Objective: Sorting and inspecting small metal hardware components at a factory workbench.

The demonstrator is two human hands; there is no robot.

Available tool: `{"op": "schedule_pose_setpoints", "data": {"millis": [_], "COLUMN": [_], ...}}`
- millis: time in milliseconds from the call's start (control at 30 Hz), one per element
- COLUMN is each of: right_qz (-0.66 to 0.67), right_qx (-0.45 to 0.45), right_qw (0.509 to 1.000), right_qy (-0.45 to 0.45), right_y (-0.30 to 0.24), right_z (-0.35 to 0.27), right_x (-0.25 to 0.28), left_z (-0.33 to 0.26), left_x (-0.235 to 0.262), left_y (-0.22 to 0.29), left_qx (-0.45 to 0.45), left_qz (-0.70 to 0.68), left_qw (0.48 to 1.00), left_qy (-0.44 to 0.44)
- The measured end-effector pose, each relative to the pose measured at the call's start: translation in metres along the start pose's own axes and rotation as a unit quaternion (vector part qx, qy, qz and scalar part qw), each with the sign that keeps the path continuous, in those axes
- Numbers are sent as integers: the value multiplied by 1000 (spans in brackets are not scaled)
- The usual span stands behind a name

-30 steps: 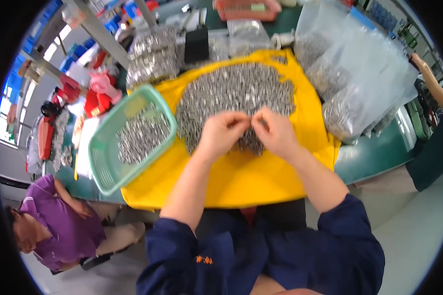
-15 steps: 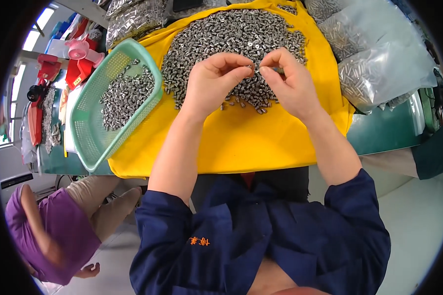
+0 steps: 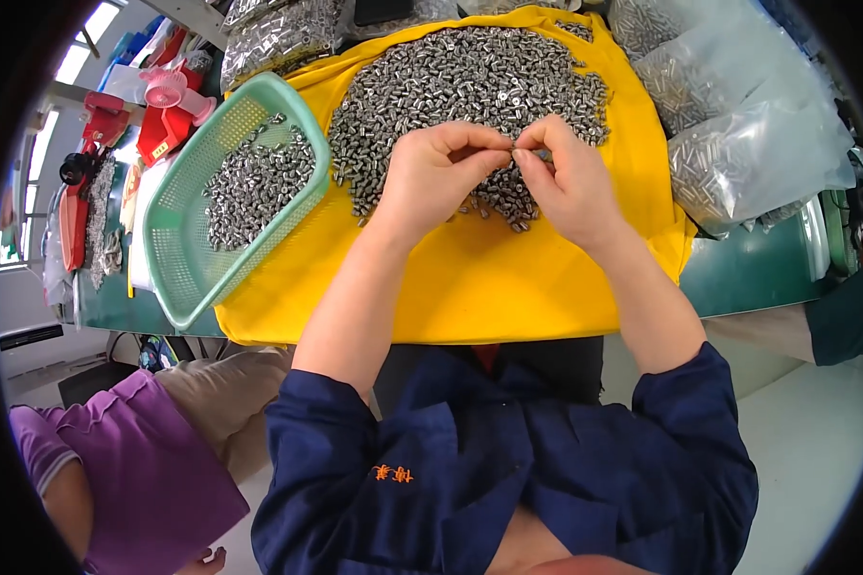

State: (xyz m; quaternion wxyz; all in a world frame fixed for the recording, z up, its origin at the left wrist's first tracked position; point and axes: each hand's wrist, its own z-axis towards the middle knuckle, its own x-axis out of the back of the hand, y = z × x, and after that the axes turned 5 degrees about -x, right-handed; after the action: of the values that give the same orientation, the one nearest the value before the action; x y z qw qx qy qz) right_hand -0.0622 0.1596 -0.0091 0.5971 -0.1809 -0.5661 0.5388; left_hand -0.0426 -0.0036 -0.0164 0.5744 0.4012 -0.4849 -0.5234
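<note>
My left hand and my right hand meet fingertip to fingertip over the near part of a wide pile of small silvery metal cylinders. Each is closed in a pinch of thumb and forefinger. Whatever sits between the fingertips is too small and too covered to name. The pile lies spread on a yellow cloth. To the left, a pale green perforated plastic basket rests partly on the cloth, holding many of the same small metal pieces.
Clear plastic bags of metal pieces lie at the right, with more bags at the back left near a dark phone. A small pink fan and red bins stand at far left. A person in purple is at lower left.
My fingertips have come closer together and now touch, a little lower in view. The view has shifted slightly. The person in purple has moved nearer.
</note>
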Motion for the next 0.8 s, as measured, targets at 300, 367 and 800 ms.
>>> {"op": "schedule_pose_setpoints", "data": {"millis": [300,367,800], "right_qz": [-120,-132,-54], "right_qx": [33,37,-29], "right_qw": [992,990,996], "right_qy": [25,26,72], "right_y": [8,7,-1], "right_z": [2,-1,1], "right_x": [1,-3,5], "left_z": [5,0,4], "left_x": [-5,-4,7], "left_y": [5,9,7], "left_qx": [-73,-96,-59], "left_qz": [164,227,243], "left_qw": [984,969,965], "left_qy": [-5,-8,83]}}
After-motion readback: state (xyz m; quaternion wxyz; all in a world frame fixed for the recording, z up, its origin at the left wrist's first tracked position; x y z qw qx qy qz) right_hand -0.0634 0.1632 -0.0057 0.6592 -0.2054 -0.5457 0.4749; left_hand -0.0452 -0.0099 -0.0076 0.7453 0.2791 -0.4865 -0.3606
